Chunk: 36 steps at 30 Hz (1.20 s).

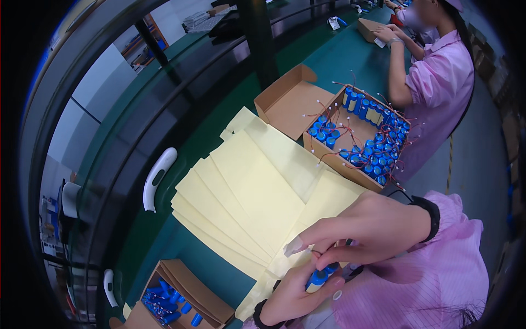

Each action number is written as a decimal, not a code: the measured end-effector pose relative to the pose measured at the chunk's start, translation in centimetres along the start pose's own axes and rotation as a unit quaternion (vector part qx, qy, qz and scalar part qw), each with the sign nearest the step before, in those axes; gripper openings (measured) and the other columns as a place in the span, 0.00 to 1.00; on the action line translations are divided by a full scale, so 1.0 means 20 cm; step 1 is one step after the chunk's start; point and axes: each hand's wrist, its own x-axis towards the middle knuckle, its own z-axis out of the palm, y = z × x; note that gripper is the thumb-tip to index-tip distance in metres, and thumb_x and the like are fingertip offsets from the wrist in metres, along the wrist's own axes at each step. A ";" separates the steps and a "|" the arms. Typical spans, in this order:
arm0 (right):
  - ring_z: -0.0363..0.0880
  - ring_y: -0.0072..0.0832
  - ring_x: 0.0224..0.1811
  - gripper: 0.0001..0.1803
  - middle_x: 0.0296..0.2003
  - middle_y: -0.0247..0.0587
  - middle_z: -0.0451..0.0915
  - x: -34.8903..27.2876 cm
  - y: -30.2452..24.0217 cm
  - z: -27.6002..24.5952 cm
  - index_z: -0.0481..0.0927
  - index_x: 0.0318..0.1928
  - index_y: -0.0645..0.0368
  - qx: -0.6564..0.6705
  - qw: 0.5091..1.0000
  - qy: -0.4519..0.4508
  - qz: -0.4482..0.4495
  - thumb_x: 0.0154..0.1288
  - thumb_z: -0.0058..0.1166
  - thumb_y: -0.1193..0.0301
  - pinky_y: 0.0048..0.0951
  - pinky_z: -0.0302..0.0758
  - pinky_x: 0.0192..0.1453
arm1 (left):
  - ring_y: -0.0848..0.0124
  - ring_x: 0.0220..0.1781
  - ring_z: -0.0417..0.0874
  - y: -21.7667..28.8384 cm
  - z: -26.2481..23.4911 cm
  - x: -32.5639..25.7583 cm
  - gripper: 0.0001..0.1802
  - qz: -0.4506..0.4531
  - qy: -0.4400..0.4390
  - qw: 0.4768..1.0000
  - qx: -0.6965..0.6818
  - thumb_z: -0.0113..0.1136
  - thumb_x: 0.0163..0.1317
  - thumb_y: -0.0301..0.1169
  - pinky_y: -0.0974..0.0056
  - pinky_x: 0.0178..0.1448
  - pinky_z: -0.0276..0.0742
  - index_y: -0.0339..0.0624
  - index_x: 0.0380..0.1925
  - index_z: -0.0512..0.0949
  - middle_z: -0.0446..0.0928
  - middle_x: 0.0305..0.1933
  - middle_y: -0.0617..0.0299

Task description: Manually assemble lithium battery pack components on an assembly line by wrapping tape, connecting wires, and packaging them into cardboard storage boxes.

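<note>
At the lower right, my left hand (296, 299) is closed round a blue battery pack (316, 281) with a pale yellow band, held upright near my body. Just above it, my right hand (372, 227) has thumb and fingertips pinched together over the pack's top. A thin dark wire (316, 253) shows at those fingertips, though the fingers hide most of it. White tape (293, 247) wraps one right fingertip. Fanned pale yellow sheets (241, 186) lie on the table beside both hands.
An open cardboard box (312, 148) of wired blue battery packs stands beyond my right hand. Another box (192, 290) with blue packs is at the lower left. White handle-shaped pieces (159, 178) lie left of the sheets. A co-worker (438, 82) in pink works at the far right.
</note>
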 end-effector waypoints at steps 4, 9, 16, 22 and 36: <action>0.85 0.36 0.28 0.24 0.28 0.33 0.84 0.01 -0.04 -0.06 0.70 0.58 0.49 -0.025 0.999 -0.023 -0.007 0.62 0.60 0.75 0.30 0.76 0.27 | 0.70 0.46 0.82 -0.01 0.02 0.00 0.18 0.006 0.001 1.000 -0.016 0.64 0.65 0.29 0.66 0.54 0.76 0.36 0.52 0.73 0.80 0.45 0.58; 0.85 0.36 0.25 0.21 0.27 0.35 0.84 0.02 -0.09 -0.09 0.69 0.53 0.50 0.007 1.000 -0.027 0.010 0.62 0.60 0.76 0.29 0.76 0.26 | 0.70 0.51 0.81 -0.04 0.01 0.00 0.23 -0.021 -0.051 0.997 -0.054 0.64 0.64 0.28 0.66 0.56 0.75 0.35 0.58 0.71 0.79 0.51 0.56; 0.88 0.31 0.33 0.24 0.29 0.41 0.84 0.01 -0.12 -0.25 0.68 0.46 0.64 -0.035 0.997 0.065 -0.030 0.53 0.67 0.88 0.25 0.84 0.34 | 0.65 0.62 0.77 -0.04 0.04 0.03 0.32 0.049 0.083 0.994 -0.058 0.64 0.63 0.23 0.64 0.60 0.76 0.37 0.66 0.63 0.71 0.64 0.52; 0.83 0.21 0.25 0.29 0.28 0.41 0.81 0.07 -0.09 -0.50 0.62 0.52 0.60 -0.087 0.944 0.307 0.082 0.55 0.67 0.83 0.17 0.78 0.25 | 0.64 0.64 0.76 -0.01 -0.02 0.04 0.27 0.008 0.037 0.999 -0.039 0.55 0.66 0.17 0.62 0.63 0.74 0.37 0.65 0.63 0.70 0.68 0.53; 0.85 0.23 0.26 0.19 0.33 0.46 0.86 0.13 0.54 -1.01 0.63 0.46 0.60 -0.123 0.926 0.290 0.208 0.66 0.62 0.74 0.19 0.81 0.26 | 0.64 0.63 0.77 -0.01 -0.05 0.05 0.21 -0.037 0.033 0.998 -0.030 0.52 0.69 0.18 0.63 0.63 0.74 0.36 0.61 0.68 0.73 0.64 0.55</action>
